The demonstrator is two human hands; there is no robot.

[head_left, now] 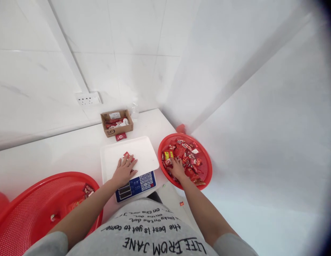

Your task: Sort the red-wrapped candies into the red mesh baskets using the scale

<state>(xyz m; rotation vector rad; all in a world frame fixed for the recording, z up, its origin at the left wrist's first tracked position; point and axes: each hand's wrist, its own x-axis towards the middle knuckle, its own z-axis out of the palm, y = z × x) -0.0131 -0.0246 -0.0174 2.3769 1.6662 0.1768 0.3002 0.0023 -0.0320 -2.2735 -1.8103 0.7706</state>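
My left hand lies palm down with spread fingers on the white tray of a digital scale. Small red wrapped packets show at its fingertips, partly hidden under the fingers. The scale's blue keypad panel faces me, partly covered by my left wrist. My right hand reaches into a round red mesh basket, its fingers apart and touching the heap of red packets. A yellow-marked packet sits just beyond those fingers.
A small cardboard box of red packets stands behind the scale, with one dark red packet before it. A larger red basket at the left holds a few packets. A wall socket is above the table. An orange-red scrap lies below, between the arms.
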